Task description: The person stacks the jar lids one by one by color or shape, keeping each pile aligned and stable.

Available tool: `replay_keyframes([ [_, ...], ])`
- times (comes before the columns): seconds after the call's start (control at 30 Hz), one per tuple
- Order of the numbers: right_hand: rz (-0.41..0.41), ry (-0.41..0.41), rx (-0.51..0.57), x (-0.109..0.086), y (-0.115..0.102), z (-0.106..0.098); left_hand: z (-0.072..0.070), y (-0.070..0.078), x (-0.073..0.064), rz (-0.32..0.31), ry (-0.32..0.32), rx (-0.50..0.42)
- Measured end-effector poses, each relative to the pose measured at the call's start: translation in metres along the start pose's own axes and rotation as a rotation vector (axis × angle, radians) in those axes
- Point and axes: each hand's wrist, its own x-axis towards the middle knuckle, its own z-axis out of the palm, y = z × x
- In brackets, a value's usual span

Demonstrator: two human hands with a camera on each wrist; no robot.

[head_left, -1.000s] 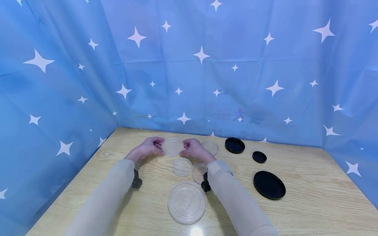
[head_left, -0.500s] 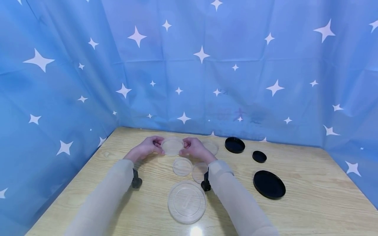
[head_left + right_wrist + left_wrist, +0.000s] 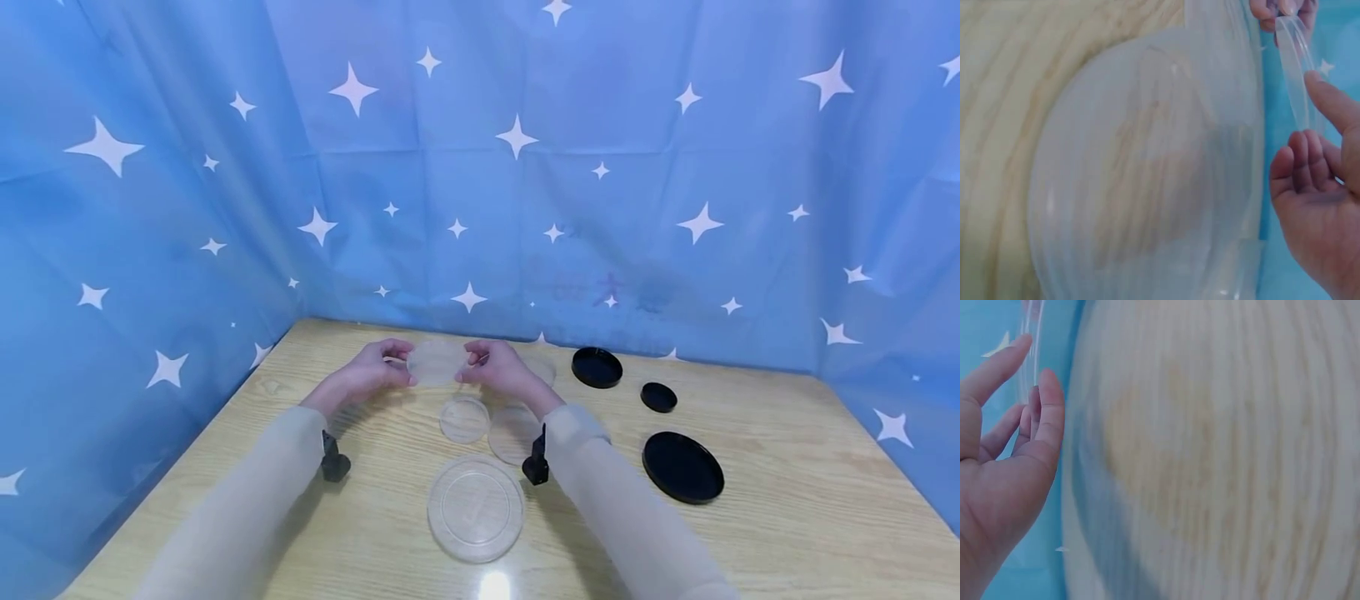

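Held clear disc (image 3: pixel 1035 334) cut off by left wrist view's top edge, curtain lettering (image 3: pixel 609 285) too blurred to read

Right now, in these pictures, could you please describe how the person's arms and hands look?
Both arms wear long, plain, pale sleeves: the left sleeve and the right sleeve look off-white or light grey. A small black device sits at each wrist, the left device and the right device. The left hand and right hand wear no gloves.
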Motion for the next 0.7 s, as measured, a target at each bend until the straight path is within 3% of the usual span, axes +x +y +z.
replay_keyframes([
  [0.37,-0.043,0.01,-0.035,-0.034,-0.021,-0.021,0.017,0.024,-0.025,0.093,-0.018,-0.011],
  [0.7,-0.046,-0.033,-0.047,-0.082,-0.023,-0.024,0.043,0.033,-0.063,0.086,-0.055,-0.055],
])
